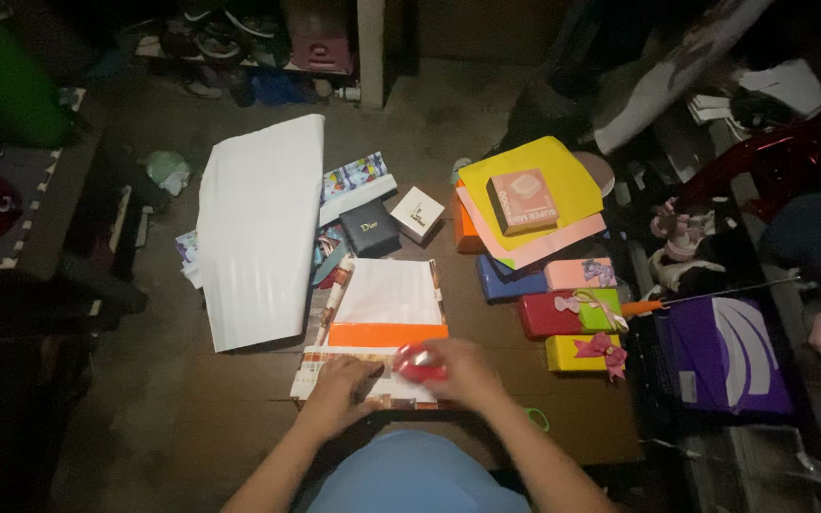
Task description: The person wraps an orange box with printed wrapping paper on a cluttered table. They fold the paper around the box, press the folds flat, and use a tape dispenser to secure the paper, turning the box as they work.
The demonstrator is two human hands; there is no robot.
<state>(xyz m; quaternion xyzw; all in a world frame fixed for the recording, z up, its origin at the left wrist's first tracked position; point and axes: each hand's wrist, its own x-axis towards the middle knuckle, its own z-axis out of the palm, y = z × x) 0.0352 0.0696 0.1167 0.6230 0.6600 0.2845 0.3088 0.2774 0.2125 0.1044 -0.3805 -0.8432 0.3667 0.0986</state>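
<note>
My left hand presses flat on the near edge of a parcel partly covered in white and orange paper, lying on patterned wrapping paper on the floor. My right hand grips a red tape dispenser over the same near edge, close to the left hand. A green object, possibly a scissors handle, peeks out just right of my right forearm.
A large white sheet lies to the left. A dark box and a small white box sit behind the parcel. Coloured paper sheets with a pink box, wrapped gifts with bows and a purple bag crowd the right.
</note>
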